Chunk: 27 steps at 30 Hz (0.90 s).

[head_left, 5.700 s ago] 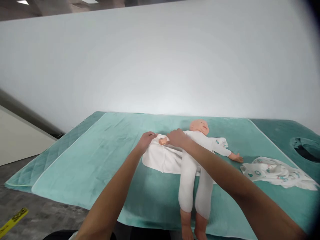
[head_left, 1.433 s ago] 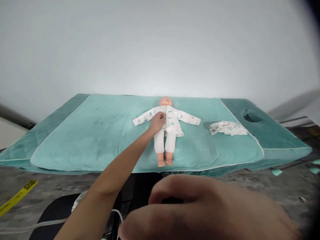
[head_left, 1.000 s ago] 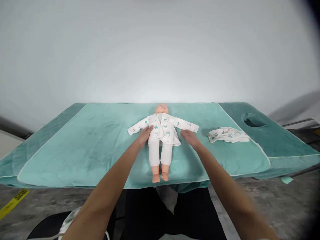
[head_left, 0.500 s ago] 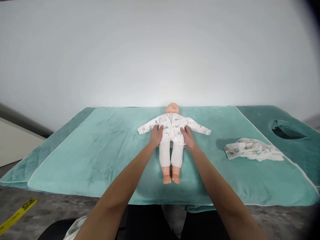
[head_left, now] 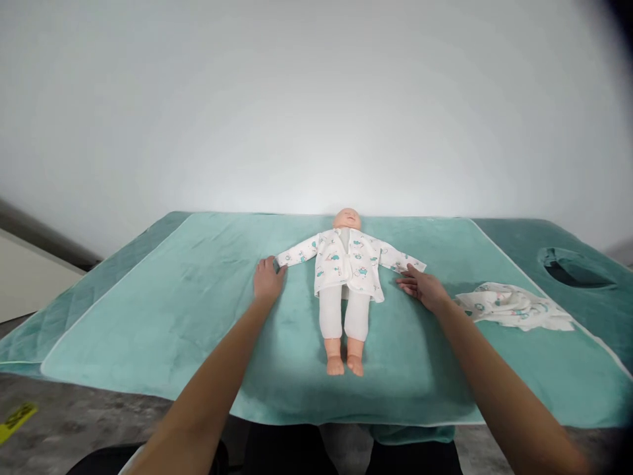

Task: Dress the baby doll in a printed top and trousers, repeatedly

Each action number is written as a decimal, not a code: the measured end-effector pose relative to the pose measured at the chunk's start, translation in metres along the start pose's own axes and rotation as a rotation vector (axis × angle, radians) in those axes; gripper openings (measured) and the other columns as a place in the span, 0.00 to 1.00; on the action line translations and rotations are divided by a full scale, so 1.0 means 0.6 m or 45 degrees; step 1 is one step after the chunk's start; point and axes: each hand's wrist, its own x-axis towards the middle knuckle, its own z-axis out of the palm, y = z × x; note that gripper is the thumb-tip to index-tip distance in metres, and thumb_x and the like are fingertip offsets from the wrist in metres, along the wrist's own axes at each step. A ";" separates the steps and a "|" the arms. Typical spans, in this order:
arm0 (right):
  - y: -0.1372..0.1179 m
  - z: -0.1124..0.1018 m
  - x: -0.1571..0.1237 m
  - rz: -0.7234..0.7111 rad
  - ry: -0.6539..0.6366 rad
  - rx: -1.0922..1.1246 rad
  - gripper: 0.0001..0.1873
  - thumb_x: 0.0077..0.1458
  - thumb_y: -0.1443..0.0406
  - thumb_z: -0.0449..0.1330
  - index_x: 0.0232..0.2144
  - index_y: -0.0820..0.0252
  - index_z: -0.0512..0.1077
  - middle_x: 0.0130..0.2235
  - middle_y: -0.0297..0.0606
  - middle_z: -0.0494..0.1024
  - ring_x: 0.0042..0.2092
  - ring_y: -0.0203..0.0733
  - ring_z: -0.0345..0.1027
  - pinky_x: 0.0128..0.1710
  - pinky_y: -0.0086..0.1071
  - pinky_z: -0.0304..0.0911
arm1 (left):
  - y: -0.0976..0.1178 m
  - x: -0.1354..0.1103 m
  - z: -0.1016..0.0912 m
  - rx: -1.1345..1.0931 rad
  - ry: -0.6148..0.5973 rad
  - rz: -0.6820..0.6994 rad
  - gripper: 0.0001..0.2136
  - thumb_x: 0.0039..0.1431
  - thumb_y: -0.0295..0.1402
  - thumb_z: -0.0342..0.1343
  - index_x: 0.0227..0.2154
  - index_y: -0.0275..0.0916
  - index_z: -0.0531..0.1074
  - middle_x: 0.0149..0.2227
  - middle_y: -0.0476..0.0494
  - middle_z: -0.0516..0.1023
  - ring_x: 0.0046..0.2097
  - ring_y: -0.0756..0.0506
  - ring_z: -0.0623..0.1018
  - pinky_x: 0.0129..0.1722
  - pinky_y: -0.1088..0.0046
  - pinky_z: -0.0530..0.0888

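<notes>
A baby doll (head_left: 347, 218) lies on its back, head toward the wall and feet toward me. It wears a white printed jacket (head_left: 363, 267), with both sleeves stretched out sideways, and white trousers (head_left: 330, 313). My left hand (head_left: 268, 278) is at the end of the sleeve on the left, its thumb and fingers apart around the cuff. At the other sleeve's end, my right hand (head_left: 421, 286) is open, fingers spread just below the cuff. Whether either hand touches the fabric is hard to see.
A teal padded cover (head_left: 163, 316) lies under the doll and drapes over the front edge. Crumpled printed white cloth (head_left: 517, 307) lies to the right. Beyond it is a dark oval opening (head_left: 576, 270) in the cover. A white wall (head_left: 316, 105) stands behind.
Both hands have left the sides of the jacket's body and moved outward to the sleeve ends. The jacket front looks flatter. The view has shifted slightly.
</notes>
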 end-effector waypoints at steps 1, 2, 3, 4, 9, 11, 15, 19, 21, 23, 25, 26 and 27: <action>-0.009 0.007 0.006 0.010 0.029 0.013 0.10 0.60 0.62 0.63 0.36 0.65 0.73 0.31 0.48 0.82 0.26 0.38 0.74 0.23 0.26 0.72 | -0.005 0.006 0.008 0.025 -0.002 0.003 0.16 0.66 0.38 0.51 0.53 0.38 0.68 0.53 0.32 0.73 0.56 0.32 0.70 0.55 0.56 0.67; -0.017 0.017 0.015 -0.003 0.071 0.013 0.07 0.60 0.64 0.63 0.36 0.65 0.73 0.30 0.47 0.81 0.26 0.37 0.74 0.23 0.26 0.72 | -0.009 0.012 0.015 0.040 0.005 0.011 0.15 0.67 0.37 0.49 0.52 0.39 0.68 0.52 0.32 0.74 0.56 0.32 0.70 0.54 0.56 0.67; -0.023 0.027 0.025 -0.035 0.117 0.009 0.04 0.60 0.67 0.62 0.36 0.65 0.72 0.30 0.46 0.81 0.26 0.37 0.74 0.23 0.25 0.71 | -0.010 0.018 0.021 0.047 0.016 0.020 0.13 0.67 0.36 0.48 0.51 0.39 0.69 0.51 0.33 0.75 0.55 0.33 0.71 0.53 0.57 0.67; -0.029 0.038 0.037 -0.072 0.157 0.008 0.02 0.60 0.69 0.60 0.36 0.64 0.71 0.29 0.44 0.81 0.27 0.36 0.75 0.24 0.24 0.72 | -0.012 0.022 0.026 0.045 0.027 0.023 0.13 0.68 0.35 0.47 0.50 0.39 0.69 0.49 0.33 0.76 0.55 0.33 0.71 0.51 0.57 0.68; -0.048 0.070 0.103 -0.210 0.314 -0.005 0.05 0.62 0.73 0.54 0.37 0.61 0.67 0.30 0.37 0.79 0.30 0.34 0.76 0.28 0.22 0.72 | -0.023 0.035 0.039 -0.023 0.077 -0.113 0.11 0.68 0.33 0.43 0.46 0.40 0.69 0.46 0.34 0.77 0.50 0.35 0.74 0.44 0.61 0.68; -0.053 0.077 0.120 -0.248 0.376 -0.033 0.05 0.62 0.73 0.53 0.37 0.59 0.65 0.30 0.36 0.77 0.30 0.33 0.75 0.28 0.22 0.70 | -0.026 0.042 0.042 -0.069 0.101 -0.210 0.12 0.69 0.34 0.42 0.47 0.41 0.69 0.48 0.34 0.76 0.49 0.35 0.75 0.42 0.62 0.68; -0.053 0.087 0.134 -0.304 0.450 -0.101 0.04 0.62 0.71 0.52 0.39 0.59 0.63 0.32 0.35 0.75 0.27 0.32 0.72 0.27 0.22 0.67 | -0.026 0.057 0.048 -0.127 0.138 -0.281 0.13 0.69 0.33 0.40 0.50 0.40 0.67 0.50 0.32 0.75 0.48 0.35 0.76 0.41 0.61 0.67; -0.047 0.090 0.123 -0.364 0.534 -0.153 0.06 0.60 0.70 0.51 0.41 0.58 0.61 0.33 0.35 0.75 0.26 0.33 0.73 0.27 0.25 0.68 | -0.019 0.059 0.049 -0.090 0.124 -0.287 0.14 0.68 0.32 0.40 0.50 0.38 0.66 0.49 0.29 0.75 0.49 0.34 0.76 0.42 0.61 0.68; -0.043 0.088 0.106 -0.404 0.594 -0.169 0.07 0.59 0.70 0.51 0.41 0.57 0.60 0.34 0.36 0.76 0.27 0.34 0.73 0.28 0.26 0.69 | -0.015 0.055 0.047 -0.075 0.132 -0.278 0.14 0.68 0.31 0.41 0.51 0.37 0.66 0.51 0.29 0.74 0.52 0.34 0.75 0.43 0.61 0.68; -0.038 0.086 0.082 -0.442 0.637 -0.188 0.07 0.59 0.69 0.53 0.40 0.56 0.59 0.34 0.37 0.76 0.28 0.36 0.74 0.29 0.28 0.70 | -0.013 0.051 0.044 -0.082 0.150 -0.259 0.14 0.66 0.29 0.42 0.52 0.37 0.65 0.53 0.29 0.73 0.54 0.35 0.73 0.46 0.61 0.69; -0.028 0.085 0.052 -0.476 0.657 -0.211 0.06 0.59 0.66 0.55 0.39 0.55 0.59 0.32 0.36 0.76 0.28 0.38 0.73 0.31 0.29 0.69 | -0.013 0.045 0.041 -0.102 0.160 -0.235 0.15 0.65 0.29 0.43 0.53 0.36 0.64 0.54 0.29 0.71 0.56 0.35 0.72 0.48 0.61 0.69; -0.021 0.085 0.036 -0.489 0.659 -0.222 0.06 0.59 0.64 0.56 0.37 0.54 0.59 0.31 0.35 0.75 0.28 0.38 0.73 0.32 0.30 0.69 | -0.014 0.042 0.040 -0.115 0.160 -0.221 0.15 0.65 0.29 0.44 0.53 0.36 0.64 0.55 0.29 0.71 0.56 0.35 0.72 0.48 0.61 0.69; -0.012 0.086 0.020 -0.503 0.649 -0.237 0.07 0.59 0.63 0.57 0.35 0.54 0.60 0.29 0.33 0.74 0.28 0.38 0.72 0.32 0.30 0.69 | -0.014 0.039 0.038 -0.130 0.158 -0.205 0.16 0.64 0.28 0.45 0.53 0.36 0.64 0.55 0.29 0.71 0.56 0.35 0.72 0.49 0.61 0.70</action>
